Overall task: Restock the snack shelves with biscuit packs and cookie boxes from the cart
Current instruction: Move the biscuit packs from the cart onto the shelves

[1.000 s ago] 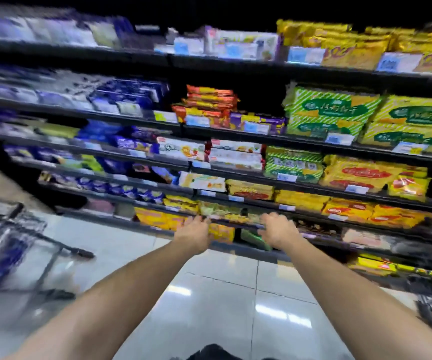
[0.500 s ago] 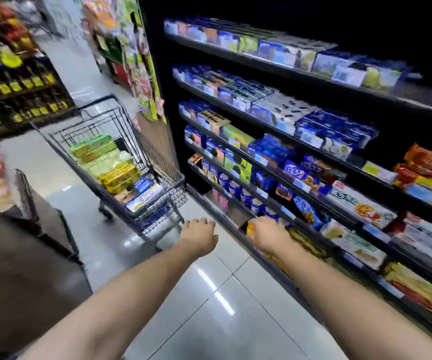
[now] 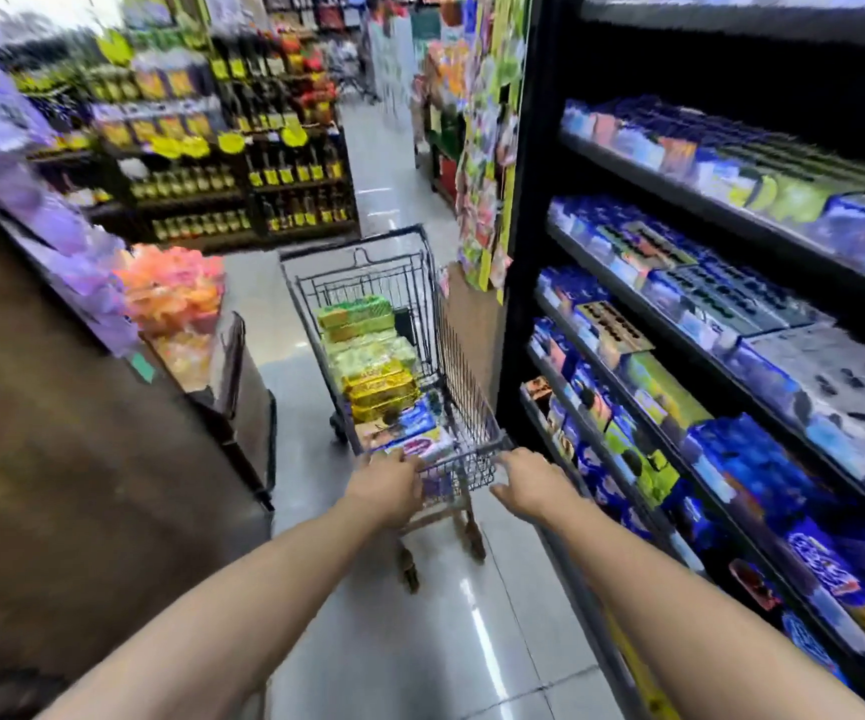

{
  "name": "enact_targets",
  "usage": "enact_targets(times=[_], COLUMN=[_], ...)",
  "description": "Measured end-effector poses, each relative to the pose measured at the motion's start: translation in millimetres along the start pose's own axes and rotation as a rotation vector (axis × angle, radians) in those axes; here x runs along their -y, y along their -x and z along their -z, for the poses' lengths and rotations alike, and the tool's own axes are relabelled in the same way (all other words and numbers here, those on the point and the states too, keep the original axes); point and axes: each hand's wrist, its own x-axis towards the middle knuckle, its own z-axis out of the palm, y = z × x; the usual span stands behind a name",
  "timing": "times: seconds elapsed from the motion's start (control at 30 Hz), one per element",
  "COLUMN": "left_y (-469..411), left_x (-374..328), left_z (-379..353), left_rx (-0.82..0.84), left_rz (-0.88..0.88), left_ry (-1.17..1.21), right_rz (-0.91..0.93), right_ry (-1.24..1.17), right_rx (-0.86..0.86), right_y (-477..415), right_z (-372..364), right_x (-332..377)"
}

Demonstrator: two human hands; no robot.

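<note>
Left hand [image 3: 386, 488] is at the left end of the cart's handle [image 3: 464, 452], knuckles up; its fingers are hidden past the back of the hand, so I cannot tell if it is gripping. Right hand [image 3: 529, 483] is at the handle's right end, thumb spread and fingers stretched forward, looks unclenched; contact with the bar is unclear, as the frame is blurred. Both arms are stretched out. Wire shopping cart [image 3: 459, 376] stands on the glossy tile floor [image 3: 420, 641] in the aisle, just left of the snack shelves [image 3: 529, 252]. Inside the cart, stacked front to back: green packs [image 3: 355, 311] at the far end, yellow packs [image 3: 378, 387] in the middle, blue-and-white boxes [image 3: 412, 423] nearest the handle. Shelves on the right are filled mostly with blue biscuit packs [image 3: 752, 459]; a strip of hanging sachets [image 3: 482, 200] is on the shelf end. Left side: brown display unit [image 3: 82, 485] with orange bags [image 3: 176, 288]. Bottle racks [image 3: 264, 174] are across the aisle, far back.
</note>
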Motion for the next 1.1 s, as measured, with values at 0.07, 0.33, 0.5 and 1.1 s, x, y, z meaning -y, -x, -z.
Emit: enact_targets(times=[0.07, 0.33, 0.5, 1.1], left_y=[-18, -80, -141, -334], left_x=[17, 92, 156, 289], left_z=[5, 4, 8, 38], left_rx=[-0.020, -0.020, -0.014, 0.017], left_rz=[0.068, 0.148, 0.158, 0.061], left_ry=[0.011, 0.049, 0.085, 0.097], right_rz=[0.039, 0.122, 0.098, -0.047], right_ry=[-0.006, -0.012, -0.029, -0.164], right_rx=[0.000, 0.098, 0.117, 0.137], right_y=[-34, -150, -229, -439], right_z=[12, 21, 21, 48], right_x=[8, 60, 101, 179])
